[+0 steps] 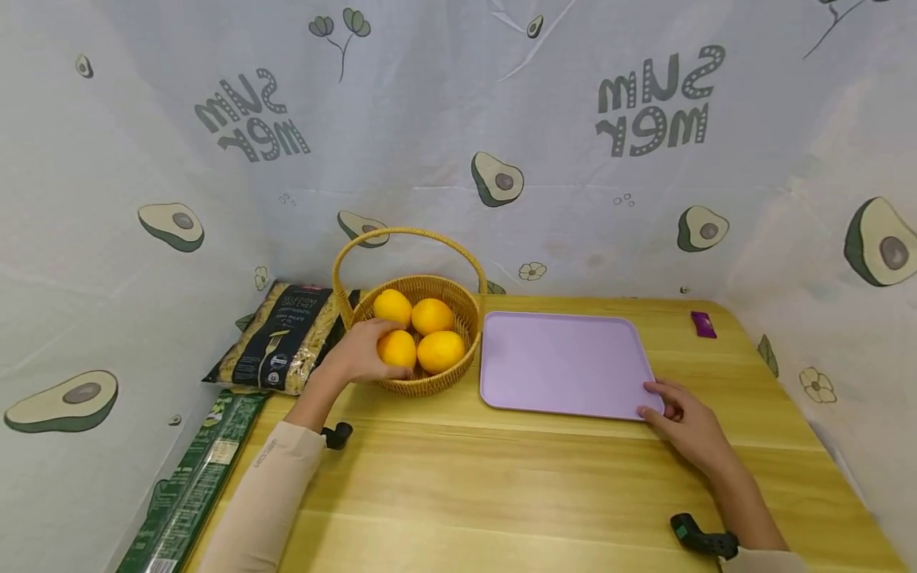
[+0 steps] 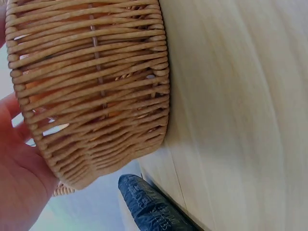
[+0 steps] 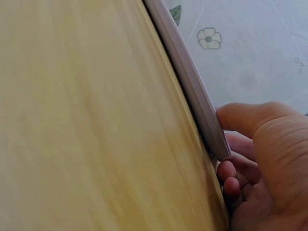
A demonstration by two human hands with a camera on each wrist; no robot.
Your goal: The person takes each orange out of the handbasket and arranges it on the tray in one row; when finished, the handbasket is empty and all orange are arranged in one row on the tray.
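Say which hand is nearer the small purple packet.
Right: the right hand, gripping the tray, is in front of the packet; the left hand, at the basket, is far left of it.

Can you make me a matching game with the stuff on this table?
1. lilac tray
2. wicker basket
3. pasta bag
4. small purple packet

A. near the far right corner of the table
B. holds four yellow-orange fruits
C. right hand at its corner
D. just left of the basket

Pairs: 1-C, 2-B, 3-D, 4-A
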